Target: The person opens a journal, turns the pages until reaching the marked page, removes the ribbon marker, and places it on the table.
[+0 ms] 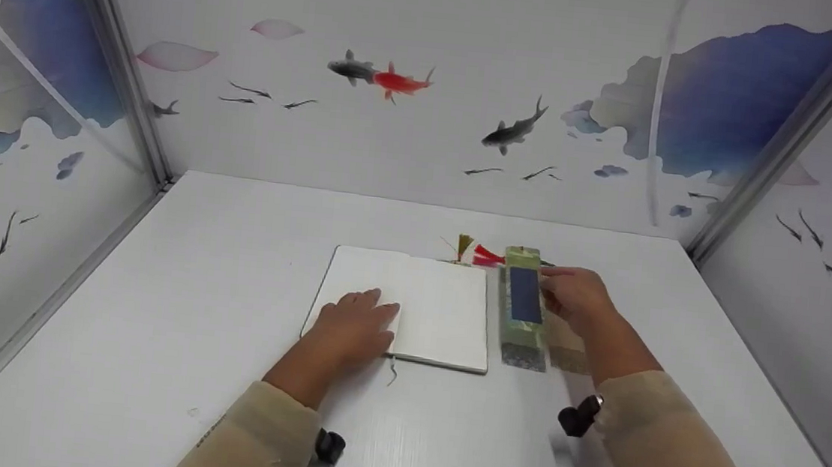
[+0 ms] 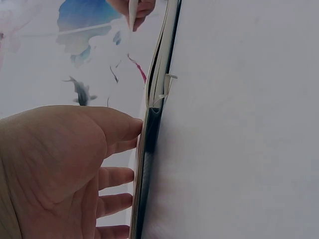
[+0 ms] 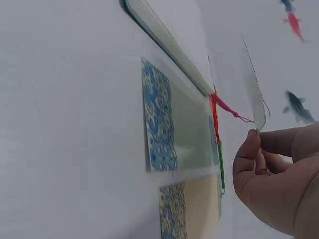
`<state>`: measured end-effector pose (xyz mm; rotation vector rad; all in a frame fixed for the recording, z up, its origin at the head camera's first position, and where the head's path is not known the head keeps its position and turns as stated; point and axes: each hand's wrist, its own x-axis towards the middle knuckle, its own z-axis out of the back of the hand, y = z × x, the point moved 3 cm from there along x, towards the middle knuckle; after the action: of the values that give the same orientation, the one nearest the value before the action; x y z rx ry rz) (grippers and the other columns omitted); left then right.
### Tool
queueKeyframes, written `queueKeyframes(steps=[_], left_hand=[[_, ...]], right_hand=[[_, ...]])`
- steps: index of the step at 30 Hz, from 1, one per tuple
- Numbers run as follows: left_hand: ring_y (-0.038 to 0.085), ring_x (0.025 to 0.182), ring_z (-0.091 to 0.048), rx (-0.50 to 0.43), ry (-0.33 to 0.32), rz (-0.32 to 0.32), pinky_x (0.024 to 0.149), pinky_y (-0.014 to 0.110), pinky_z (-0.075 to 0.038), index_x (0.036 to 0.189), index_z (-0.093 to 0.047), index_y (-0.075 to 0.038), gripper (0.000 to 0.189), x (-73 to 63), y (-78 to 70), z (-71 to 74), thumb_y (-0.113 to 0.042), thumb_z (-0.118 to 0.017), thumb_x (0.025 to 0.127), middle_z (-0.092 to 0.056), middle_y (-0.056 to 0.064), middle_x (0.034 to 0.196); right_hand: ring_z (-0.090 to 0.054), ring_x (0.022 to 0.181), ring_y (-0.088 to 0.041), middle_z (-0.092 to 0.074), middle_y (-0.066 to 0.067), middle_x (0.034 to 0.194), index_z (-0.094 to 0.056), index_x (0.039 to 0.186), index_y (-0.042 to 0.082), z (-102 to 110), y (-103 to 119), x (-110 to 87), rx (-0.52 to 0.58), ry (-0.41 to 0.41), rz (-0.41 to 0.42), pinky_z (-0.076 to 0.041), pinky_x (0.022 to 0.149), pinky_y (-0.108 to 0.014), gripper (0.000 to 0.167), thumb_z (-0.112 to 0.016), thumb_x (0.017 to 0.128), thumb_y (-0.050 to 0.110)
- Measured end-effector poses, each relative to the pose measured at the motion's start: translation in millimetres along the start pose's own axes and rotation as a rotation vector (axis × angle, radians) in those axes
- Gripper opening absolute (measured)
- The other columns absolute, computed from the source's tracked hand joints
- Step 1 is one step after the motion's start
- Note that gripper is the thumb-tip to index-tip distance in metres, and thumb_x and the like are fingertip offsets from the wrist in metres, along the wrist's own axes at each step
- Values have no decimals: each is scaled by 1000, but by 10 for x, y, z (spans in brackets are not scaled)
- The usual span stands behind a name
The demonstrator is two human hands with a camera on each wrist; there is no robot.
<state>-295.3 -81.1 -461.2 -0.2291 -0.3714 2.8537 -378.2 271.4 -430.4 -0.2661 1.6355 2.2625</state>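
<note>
Bookmark with dark blue panel: raised above the table, right of the open notebook, pinched at its edge between thumb and fingers of your right hand. Right wrist view shows it nearly edge-on.

Below it, lying flat: pale green bookmark with blue patterned end; beside that, beige bookmark, also patterned. Red tassel near the notebook's far right corner.

Notebook: blank pages, dark cover, ribbon trailing off the near edge. Your left hand rests on the left page, fingers extended, gripping nothing.

White table; behind, wall panel printed with fish and petals.
</note>
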Motion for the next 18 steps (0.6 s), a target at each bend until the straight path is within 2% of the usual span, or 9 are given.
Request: queueKeyframes(steps=[8, 15, 18], left_hand=[[35, 165, -28, -6, -2, 14, 130, 62, -30, 166, -43, -26, 57, -3, -17, 6, -40, -49, 111, -32, 9, 177], [36, 165, -29, 9, 12, 6, 129, 63, -31, 166, -42, -25, 57, -9, -20, 15, -39, -49, 111, -32, 10, 177], [36, 165, -29, 11, 22, 5, 129, 63, -31, 166, -42, -25, 57, -14, -24, 35, -39, -48, 112, -32, 10, 177]], right_hand=[[-57, 121, -18, -52, -12, 161, -49, 162, 12, 479, -91, 117, 8, -49, -41, -55, 98, -27, 51, -49, 111, 16], [-57, 108, -13, -54, -7, 149, -45, 163, 11, 847, -211, 187, 67, -151, -68, -56, 88, -24, 53, -49, 110, 14], [-58, 103, -12, -55, -6, 146, -44, 164, 11, 963, -285, 207, 46, -173, -77, -57, 86, -24, 55, -49, 110, 13]])
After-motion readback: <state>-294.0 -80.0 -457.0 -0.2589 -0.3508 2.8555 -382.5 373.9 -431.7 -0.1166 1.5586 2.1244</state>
